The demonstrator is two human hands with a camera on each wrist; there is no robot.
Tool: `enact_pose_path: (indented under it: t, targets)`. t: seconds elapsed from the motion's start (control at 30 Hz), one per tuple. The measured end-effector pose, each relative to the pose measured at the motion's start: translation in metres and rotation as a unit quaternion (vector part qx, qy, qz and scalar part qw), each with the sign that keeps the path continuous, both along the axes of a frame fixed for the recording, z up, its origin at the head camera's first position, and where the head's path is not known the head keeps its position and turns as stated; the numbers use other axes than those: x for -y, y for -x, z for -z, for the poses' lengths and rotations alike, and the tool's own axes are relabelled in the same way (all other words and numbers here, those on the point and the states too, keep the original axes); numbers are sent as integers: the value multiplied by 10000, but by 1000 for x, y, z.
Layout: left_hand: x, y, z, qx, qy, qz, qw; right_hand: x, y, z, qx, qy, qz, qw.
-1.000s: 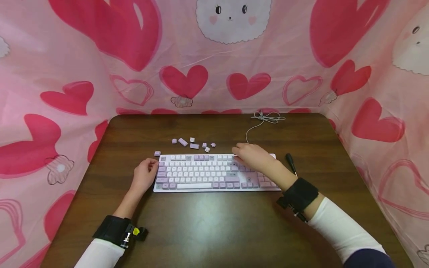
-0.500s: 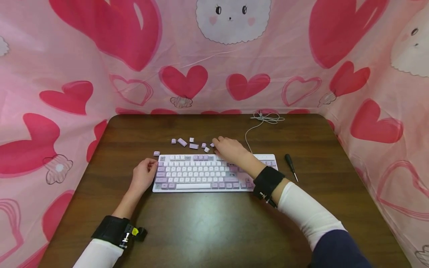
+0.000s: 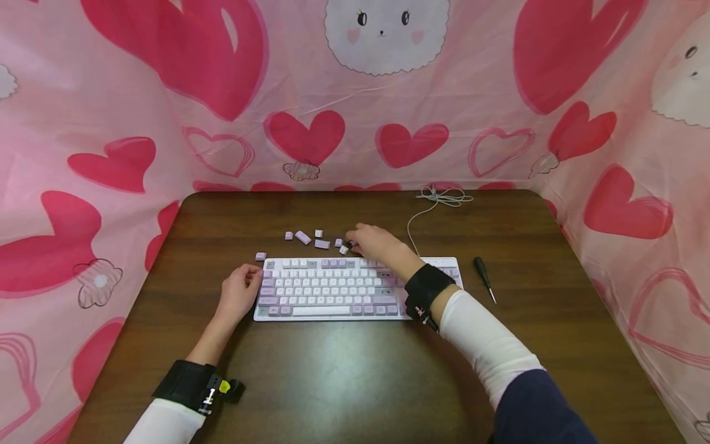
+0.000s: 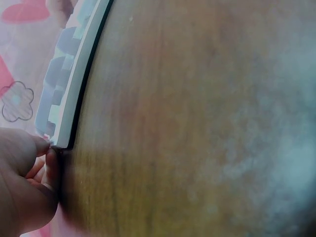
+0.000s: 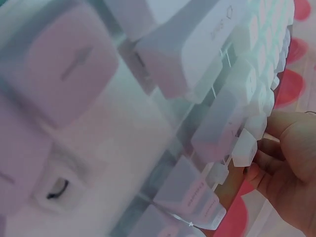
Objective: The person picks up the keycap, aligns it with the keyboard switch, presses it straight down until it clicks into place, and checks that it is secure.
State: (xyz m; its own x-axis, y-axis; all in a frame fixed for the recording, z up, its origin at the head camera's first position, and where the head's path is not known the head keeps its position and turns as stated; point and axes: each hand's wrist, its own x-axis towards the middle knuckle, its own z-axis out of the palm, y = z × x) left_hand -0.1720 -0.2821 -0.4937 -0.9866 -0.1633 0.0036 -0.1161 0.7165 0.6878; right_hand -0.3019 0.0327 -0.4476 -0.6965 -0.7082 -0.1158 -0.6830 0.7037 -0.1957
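Note:
A white and purple keyboard [image 3: 322, 313] lies across the middle of the table. My left hand [image 3: 241, 290] pinches its left edge between thumb and fingers; in the left wrist view that hand [image 4: 24, 182] sits at the keyboard's corner. Behind the keyboard's back edge, my right hand [image 3: 377, 242] has thumb and forefinger around a small purple keycap, mostly hidden by the fingers. A white keycap [image 3: 344, 250] lies right beside those fingertips. In the right wrist view, the right hand [image 5: 291, 163] shows past the key rows, its fingertips partly behind the keys.
Several loose keycaps lie behind the keyboard, among them a long purple keycap [image 3: 302, 237] and another long one [image 3: 322, 244]. One purple keycap [image 3: 261, 256] is by the back left corner. A screwdriver [image 3: 484, 279] lies at right; a coiled cable [image 3: 444, 196] is at the back.
My right hand has moved left from the keyboard's right part to the loose keycaps, and its fingers have lowered around one. The left hand stays at the keyboard's edge.

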Motion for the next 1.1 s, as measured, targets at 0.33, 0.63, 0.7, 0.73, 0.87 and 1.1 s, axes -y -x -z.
enact_pose_path:
  t: [0.33,0.63,0.7,0.73,0.87,1.1]
  targets:
    - [0,-1,-1,84,33,-3,10000,0,2,3,167,17,186,9997]
    - [-2,-1,-1,30,33,6,10000,-5,1,-3,202,-131,470,9986]
    - [-2,-1,-1,7,31,8,10000,-5,0,-6,232,-218,378,9988]
    - [-2,-1,-2,-5,35,7,10000,-6,0,-6,252,-248,303,9989]
    - [-1,-1,-2,-5,32,12,10000,-7,0,-8,513,-110,66,9986]
    - [-1,0,1,-63,32,10,10000,-9,5,-1,354,111,-214,9991]
